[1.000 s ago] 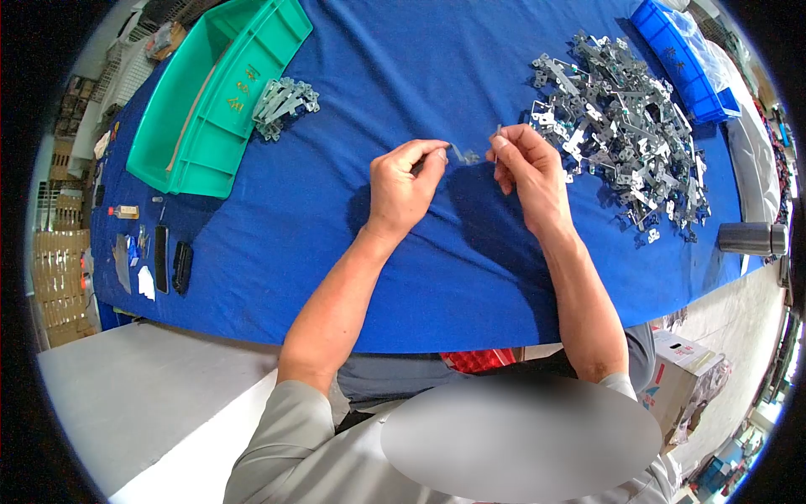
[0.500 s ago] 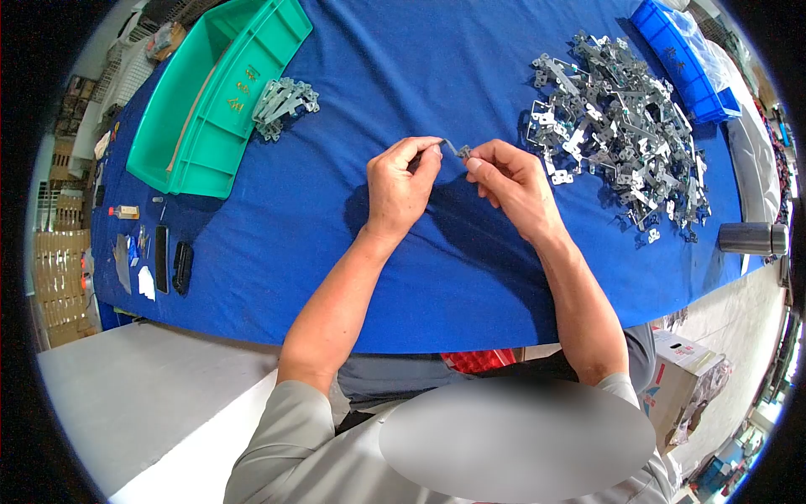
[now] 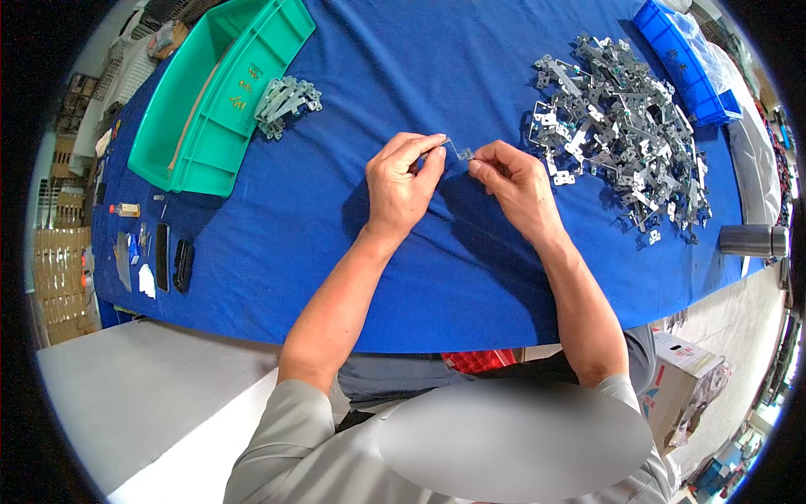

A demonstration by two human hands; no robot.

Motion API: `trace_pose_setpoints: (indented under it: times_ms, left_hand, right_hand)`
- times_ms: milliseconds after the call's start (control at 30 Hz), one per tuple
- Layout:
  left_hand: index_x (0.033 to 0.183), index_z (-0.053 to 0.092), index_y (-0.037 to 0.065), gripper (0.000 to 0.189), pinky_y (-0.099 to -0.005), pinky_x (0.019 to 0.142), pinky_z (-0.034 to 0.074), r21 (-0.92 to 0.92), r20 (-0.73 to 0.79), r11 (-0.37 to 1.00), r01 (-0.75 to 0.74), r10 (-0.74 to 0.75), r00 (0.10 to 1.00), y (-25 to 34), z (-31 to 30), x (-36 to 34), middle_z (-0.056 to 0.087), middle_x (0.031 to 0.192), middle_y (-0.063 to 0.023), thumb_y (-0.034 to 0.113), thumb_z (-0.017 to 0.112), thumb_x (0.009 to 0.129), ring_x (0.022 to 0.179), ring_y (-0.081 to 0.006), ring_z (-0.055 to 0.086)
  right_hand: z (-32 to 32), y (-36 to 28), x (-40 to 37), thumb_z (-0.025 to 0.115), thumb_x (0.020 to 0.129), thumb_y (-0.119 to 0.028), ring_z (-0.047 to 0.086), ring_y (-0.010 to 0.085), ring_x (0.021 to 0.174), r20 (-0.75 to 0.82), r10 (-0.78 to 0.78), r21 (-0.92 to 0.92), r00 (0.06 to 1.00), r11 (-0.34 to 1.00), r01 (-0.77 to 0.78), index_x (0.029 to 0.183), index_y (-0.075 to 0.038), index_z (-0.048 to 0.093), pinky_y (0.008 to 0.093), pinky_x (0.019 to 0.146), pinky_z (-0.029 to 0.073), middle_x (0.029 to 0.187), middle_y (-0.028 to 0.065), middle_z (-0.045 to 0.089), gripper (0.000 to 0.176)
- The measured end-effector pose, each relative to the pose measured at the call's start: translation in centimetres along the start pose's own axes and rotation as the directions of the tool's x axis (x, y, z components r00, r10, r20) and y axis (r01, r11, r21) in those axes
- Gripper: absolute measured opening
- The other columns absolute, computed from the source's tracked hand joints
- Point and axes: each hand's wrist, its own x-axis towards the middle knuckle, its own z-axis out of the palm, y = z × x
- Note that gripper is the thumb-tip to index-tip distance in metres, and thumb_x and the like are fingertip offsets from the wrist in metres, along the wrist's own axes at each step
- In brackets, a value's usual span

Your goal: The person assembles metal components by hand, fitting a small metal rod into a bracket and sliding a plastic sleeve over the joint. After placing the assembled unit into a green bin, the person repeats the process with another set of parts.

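Between my two hands is a small bent metal bracket (image 3: 463,154), held above the blue cloth. My left hand (image 3: 401,181) pinches its left end between thumb and fingertips. At the other end, the thumb and forefinger of my right hand (image 3: 518,186) grip the bracket's flat tab. To the right lies a big loose heap of similar metal brackets (image 3: 617,126). A smaller, neater pile of brackets (image 3: 285,105) rests on the left, against the green bin.
A green plastic bin (image 3: 206,126) stands at the left, a blue bin (image 3: 684,63) at the far right. A steel flask (image 3: 753,240) lies near the right edge. On the left are a small bottle (image 3: 126,210), a phone (image 3: 162,259) and a black tool (image 3: 182,265).
The bracket has turned between my fingers, so more of its flat tab shows near my right hand. Both hands stay in nearly the same place.
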Motion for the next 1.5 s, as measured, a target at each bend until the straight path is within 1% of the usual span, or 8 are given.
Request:
trace_pose_setpoints:
  times_ms: [267,400,467,700,800,1033,1400,1500]
  left_hand:
    - [0.097,0.078,0.003,0.012,-0.0348,0.070,0.056,0.073,0.019,0.996,-0.052,0.051,0.999,-0.1,0.3,-0.1,0.074,0.089,-0.0109,0.002,0.075,0.085,0.078,-0.0242,0.071]
    - [0.100,0.079,0.003,0.013,-0.0247,0.060,0.050,0.128,0.045,0.966,-0.226,0.222,0.974,-0.5,0.2,0.0,0.074,0.090,-0.0071,0.001,0.074,0.088,0.069,-0.0091,0.064]
    - [0.100,0.079,0.003,0.013,-0.0253,0.060,0.051,0.118,0.061,0.972,-0.203,0.197,0.979,-0.2,0.1,0.0,0.074,0.090,-0.0075,0.001,0.075,0.088,0.069,-0.0103,0.065]
    - [0.100,0.078,0.002,0.013,-0.0261,0.060,0.051,0.044,0.089,0.999,-0.029,0.025,0.996,0.6,0.2,-0.3,0.074,0.088,-0.0091,0.000,0.073,0.088,0.068,-0.0122,0.066]
    - [0.100,0.078,0.001,0.012,-0.0258,0.059,0.050,0.095,0.096,0.944,-0.316,0.307,0.947,-0.3,0.4,-0.1,0.074,0.088,-0.0097,0.001,0.072,0.090,0.067,-0.0116,0.065]
    - [0.095,0.075,-0.002,0.008,-0.0311,0.058,0.052,-0.073,0.020,0.971,0.226,-0.225,0.974,-0.3,0.4,-0.3,0.073,0.078,-0.0130,0.003,0.070,0.090,0.065,-0.0166,0.069]
    - [0.096,0.075,-0.001,0.008,-0.0288,0.058,0.051,-0.034,0.037,0.989,0.141,-0.140,0.989,0.0,0.2,-0.3,0.072,0.080,-0.0110,0.003,0.070,0.091,0.064,-0.0134,0.066]
    - [0.096,0.076,-0.001,0.008,-0.0273,0.057,0.050,-0.009,0.011,0.999,0.044,-0.044,0.999,0.5,0.0,0.0,0.072,0.081,-0.0093,0.003,0.071,0.091,0.063,-0.0116,0.064]
  right_hand:
    - [0.4,-0.8,0.1,0.066,0.100,-0.012,0.060,0.0090,0.074,0.049,0.087,0.418,0.995,0.903,-0.100,0.110,0.002,0.066,0.0250,0.064,0.052,0.090,0.0036,0.067,0.017]
    - [-0.2,-0.5,0.1,0.069,0.098,-0.016,0.061,0.0087,0.071,0.095,0.119,0.285,0.988,0.948,-0.141,0.109,-0.001,0.068,0.0261,0.061,0.052,0.080,0.0029,0.064,0.018]
    - [-0.6,-0.8,0.1,0.067,0.099,-0.018,0.059,0.0084,0.074,0.127,0.185,0.169,0.975,0.964,-0.205,0.108,-0.002,0.068,0.0261,0.062,0.050,0.080,0.0023,0.063,0.018]
    - [0.9,0.3,0.0,0.064,0.101,-0.019,0.053,0.0087,0.074,-0.117,-0.043,0.211,0.992,0.975,0.067,0.101,-0.001,0.065,0.0272,0.064,0.045,0.079,0.0001,0.059,0.018]
    - [0.8,0.7,0.1,0.064,0.102,-0.019,0.052,0.0084,0.074,-0.153,-0.059,0.171,0.987,0.982,0.085,0.101,-0.001,0.065,0.0260,0.063,0.043,0.078,-0.0007,0.057,0.018]
    - [-0.3,-1.0,0.0,0.062,0.103,-0.020,0.057,0.0062,0.070,0.024,0.099,0.378,0.995,0.920,-0.101,0.101,-0.003,0.065,0.0229,0.061,0.046,0.083,0.0009,0.066,0.017]
    - [0.2,-0.6,-0.2,0.063,0.103,-0.020,0.061,0.0079,0.070,0.099,0.061,0.245,0.993,0.966,-0.084,0.103,-0.001,0.066,0.0248,0.061,0.048,0.082,0.0035,0.068,0.020]
    - [0.2,0.0,-0.2,0.064,0.102,-0.020,0.062,0.0090,0.070,0.019,-0.046,0.018,0.999,0.999,0.045,0.104,-0.001,0.066,0.0254,0.061,0.049,0.081,0.0048,0.069,0.019]
